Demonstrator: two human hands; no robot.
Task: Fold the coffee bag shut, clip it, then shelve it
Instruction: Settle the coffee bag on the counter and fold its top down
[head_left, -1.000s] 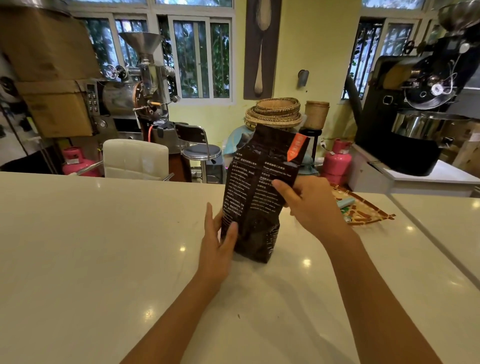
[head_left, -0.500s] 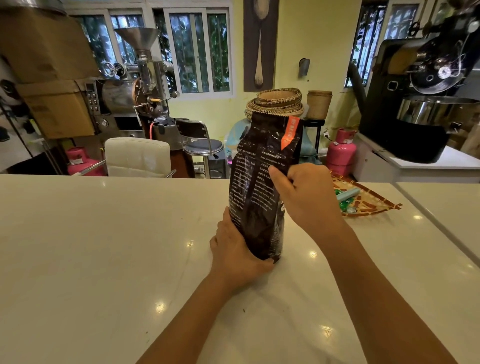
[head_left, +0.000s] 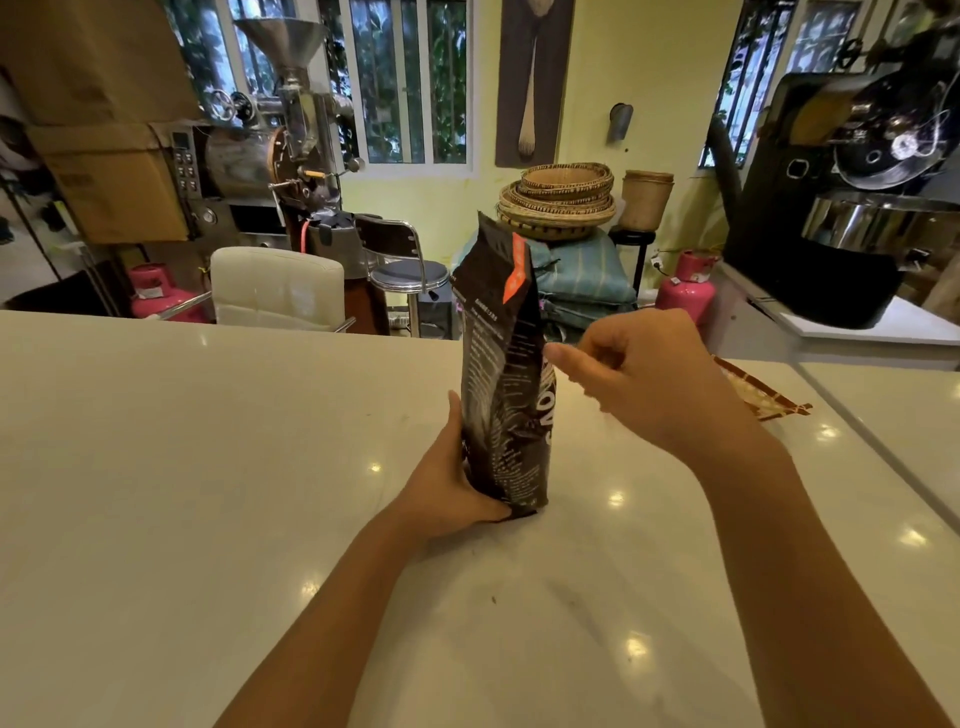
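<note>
A tall dark brown coffee bag (head_left: 504, 374) with white print and an orange tab near its top stands upright on the white counter (head_left: 208, 467). My left hand (head_left: 447, 478) grips the bag's lower left side near its base. To the bag's right, at mid height, is my right hand (head_left: 639, 374), fingers loosely curled. Its thumb tip touches the bag's right edge, without a clear grip. The bag's top is unfolded and stands up. I see no clip.
A brown patterned tray (head_left: 763, 395) lies on the counter behind my right hand. A seam splits off a counter section at right. Behind the counter stand a white chair (head_left: 275, 286), a chrome stool (head_left: 405, 265), coffee roasters, stacked woven baskets and pink gas cylinders.
The bag has turned, so its narrow side faces me. My left hand slid down to the base. My right hand came off the bag's front and now touches its right edge.
</note>
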